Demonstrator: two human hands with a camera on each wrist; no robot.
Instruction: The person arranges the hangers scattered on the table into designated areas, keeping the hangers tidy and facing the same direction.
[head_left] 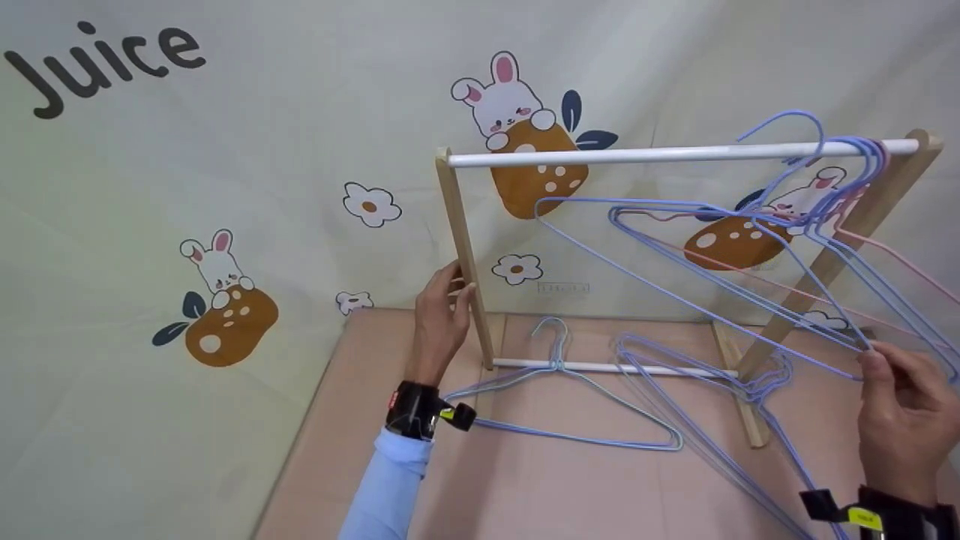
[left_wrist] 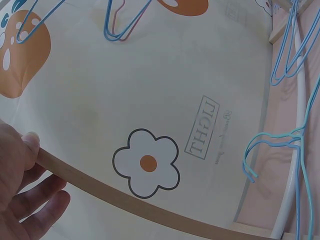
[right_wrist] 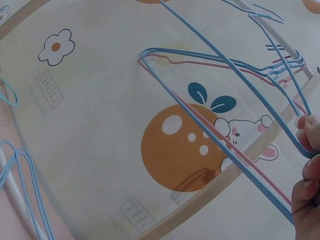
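My left hand (head_left: 442, 319) grips the left wooden post (head_left: 461, 225) of a small clothes rack. In the left wrist view its thumb and fingers lie on opposite sides of the post (left_wrist: 100, 189). My right hand (head_left: 907, 420) pinches the lower right corner of a blue wire hanger (head_left: 637, 200), whose hook loops over the white top rod (head_left: 600, 157). Behind it, more blue hangers and a pink hanger (head_left: 900, 258) hang bunched at the rod's right end. In the right wrist view, fingertips (right_wrist: 301, 135) close round the hanger's bent corner.
Blue and greenish hangers (head_left: 577, 437) hang from the lower white rod (head_left: 600, 367) near its left end. Several blue hangers (head_left: 772, 386) cluster at its right end. The rack stands on a pinkish surface (head_left: 570, 487) before a backdrop (head_left: 300, 150) printed with rabbits and flowers.
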